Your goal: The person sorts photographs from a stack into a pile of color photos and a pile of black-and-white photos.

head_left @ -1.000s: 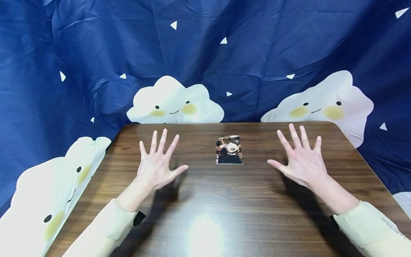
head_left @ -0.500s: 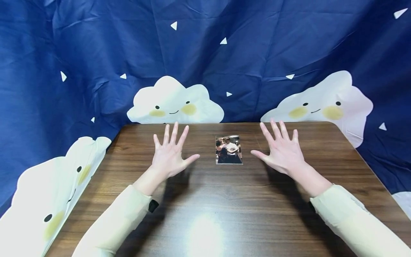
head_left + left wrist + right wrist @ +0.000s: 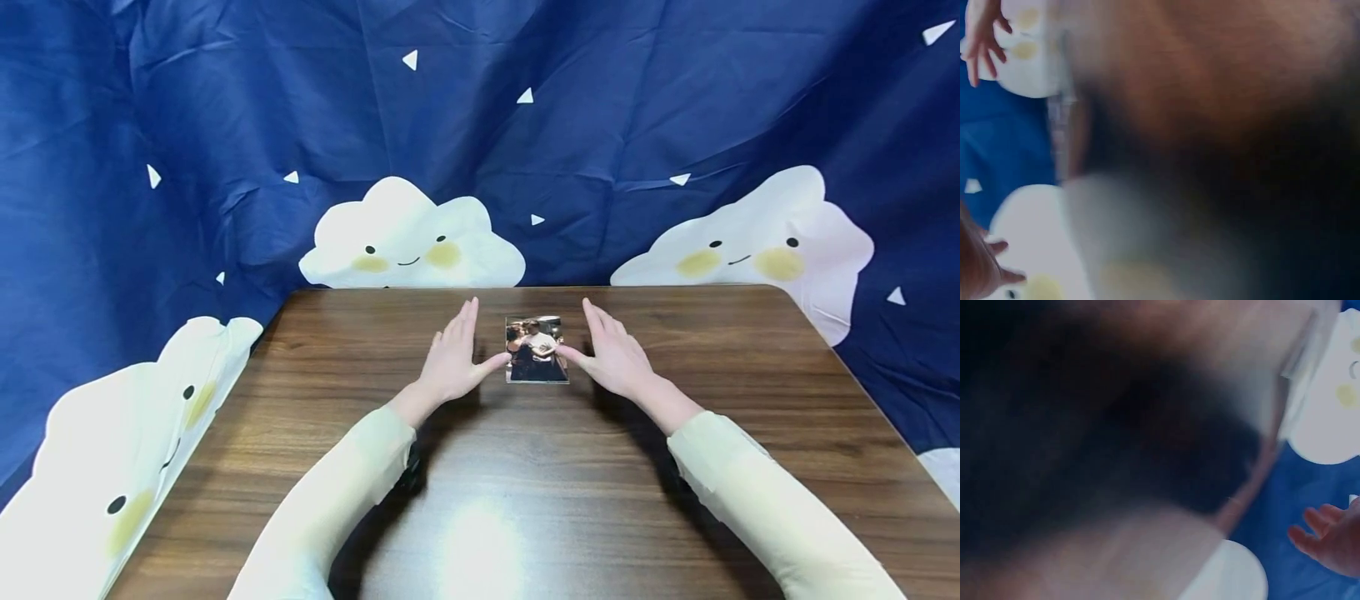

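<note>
"What does the head view show?"

"A small photo card (image 3: 536,358) lying on the wooden table (image 3: 600,500). The left hand (image 3: 452,358) is just left of the card, the right hand (image 3: 619,360) just right of it."

"Are they gripping it?"

"No. The hands are apart, fingers extended, thumbs pointing inward. Each thumb tip overlaps a side edge of the card; whether either touches it, I can't tell. Pale sleeves (image 3: 337,483) run back on the near side of the card, and beyond it hangs a blue curtain (image 3: 480,108) printed with smiling white clouds (image 3: 412,233)."

"And the left wrist view?"

"Mostly brown and dark blur. It does show two hands from another angle, well apart, against curtain and clouds, but I can't say which is which, or pick out the card for sure."

"The right wrist?"

"Blurred too. Only one hand is clear there, its fingers slightly bent; the card's printed picture is readable only from the head."
</note>
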`<move>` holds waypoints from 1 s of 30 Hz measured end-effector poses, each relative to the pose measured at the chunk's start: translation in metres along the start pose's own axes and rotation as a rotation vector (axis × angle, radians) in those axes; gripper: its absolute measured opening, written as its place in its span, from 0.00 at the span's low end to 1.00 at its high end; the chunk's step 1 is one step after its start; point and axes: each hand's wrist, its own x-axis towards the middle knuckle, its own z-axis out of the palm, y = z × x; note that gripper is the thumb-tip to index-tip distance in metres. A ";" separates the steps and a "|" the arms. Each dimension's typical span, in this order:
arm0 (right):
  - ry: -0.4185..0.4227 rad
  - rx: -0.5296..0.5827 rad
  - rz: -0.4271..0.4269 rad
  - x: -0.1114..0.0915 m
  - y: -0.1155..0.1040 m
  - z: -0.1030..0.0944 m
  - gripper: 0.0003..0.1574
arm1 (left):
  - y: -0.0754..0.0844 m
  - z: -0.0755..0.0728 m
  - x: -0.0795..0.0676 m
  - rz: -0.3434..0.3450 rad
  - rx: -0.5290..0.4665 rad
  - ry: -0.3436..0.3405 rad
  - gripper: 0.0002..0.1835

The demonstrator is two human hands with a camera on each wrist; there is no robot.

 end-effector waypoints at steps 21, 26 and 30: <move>-0.171 0.108 0.052 0.004 0.016 0.044 0.49 | -0.001 0.052 0.017 -0.058 -0.084 -0.121 0.45; -0.176 0.110 0.053 0.004 0.016 0.047 0.46 | 0.002 0.052 0.016 -0.041 -0.054 -0.126 0.42; -0.177 0.124 0.051 0.004 0.016 0.049 0.45 | 0.004 0.053 0.016 -0.031 -0.042 -0.119 0.40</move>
